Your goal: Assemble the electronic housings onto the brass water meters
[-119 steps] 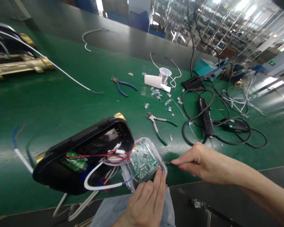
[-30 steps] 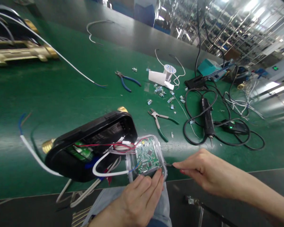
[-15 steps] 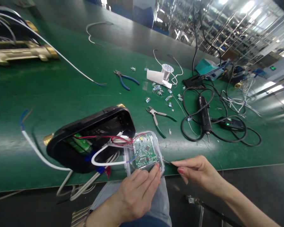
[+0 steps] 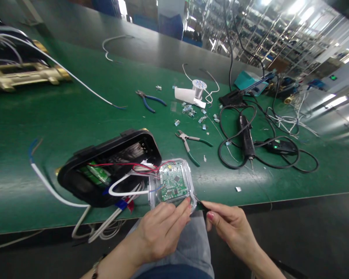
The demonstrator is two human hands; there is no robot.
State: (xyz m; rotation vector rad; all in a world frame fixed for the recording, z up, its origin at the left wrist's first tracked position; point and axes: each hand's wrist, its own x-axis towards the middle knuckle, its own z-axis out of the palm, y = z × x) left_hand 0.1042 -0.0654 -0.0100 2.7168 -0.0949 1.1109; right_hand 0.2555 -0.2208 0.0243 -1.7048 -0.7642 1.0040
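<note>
My left hand (image 4: 164,228) presses its fingertips on the near edge of a clear plastic case (image 4: 192,170), holding it at the bench edge; the thumb is hidden. Inside the case sits a green circuit board (image 4: 174,182). My right hand (image 4: 231,223) pinches dark-handled tweezers (image 4: 203,205), whose tips meet the case's right wall near its front corner. Red and black wires (image 4: 116,164) and a white cable (image 4: 128,193) run from the case towards an open black housing (image 4: 110,149) on the left.
Green-handled cutters (image 4: 189,145) and blue-handled cutters (image 4: 148,100) lie beyond the case. Small clear-and-blue parts (image 4: 189,110) are scattered near a wire spool (image 4: 199,88). A black electric screwdriver (image 4: 246,135) lies right, and a small silver piece (image 4: 238,189) near my right hand.
My right hand has moved left and down, and the tweezers now slant more steeply at the case corner. The small silver piece has come into sight. My left hand still holds the case.
</note>
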